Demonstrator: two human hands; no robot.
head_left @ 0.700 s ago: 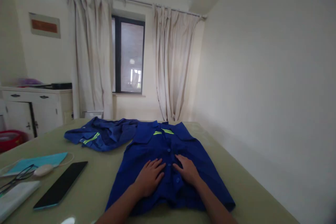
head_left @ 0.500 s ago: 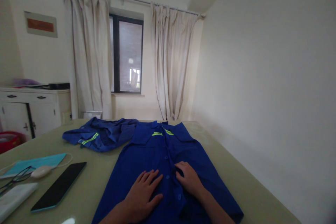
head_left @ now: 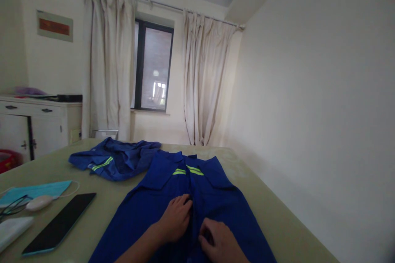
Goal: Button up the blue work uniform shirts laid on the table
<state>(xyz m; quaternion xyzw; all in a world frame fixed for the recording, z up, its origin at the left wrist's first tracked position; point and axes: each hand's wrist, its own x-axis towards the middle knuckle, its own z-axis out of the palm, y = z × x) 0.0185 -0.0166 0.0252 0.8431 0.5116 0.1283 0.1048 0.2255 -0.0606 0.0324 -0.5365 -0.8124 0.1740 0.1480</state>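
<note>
A person's two bare hands work at the front of a blue garment (head_left: 226, 201) spread along a pale green counter (head_left: 261, 195), its far end reaching well beyond the fingertips. The left hand (head_left: 177, 218) rests at the centre line, fingers bent and drawn close together; whether they pinch cloth cannot be told. The right hand (head_left: 220, 240), just beside it and nearer the viewer, is curled with thumb and forefinger close, any grip on fabric likewise hidden.

By the look of it, the work is partway along: the garment lies largely flat, yellow-green stripes (head_left: 179, 171) showing on both halves ahead of the left hand, while the middle line under the hands appears unsettled. The near end runs out of view, so its condition cannot be judged. A second blue garment (head_left: 132, 160), farther off and left of the left hand, lies rumpled and seems not yet smoothed.

Well to the left of the left hand sit a dark phone (head_left: 61, 224), a light-blue face mask (head_left: 40, 191), a pale oval object (head_left: 39, 203), dark-framed glasses (head_left: 14, 206) and a white object (head_left: 14, 230) cut off by the edge of view. Far beyond the hands, cream curtains (head_left: 108, 61) flank a dark-framed window (head_left: 157, 65); a white cabinet (head_left: 47, 129) and a red tub (head_left: 10, 160) stand far left, and a plain wall (head_left: 324, 111) rises to the right of the right hand.
</note>
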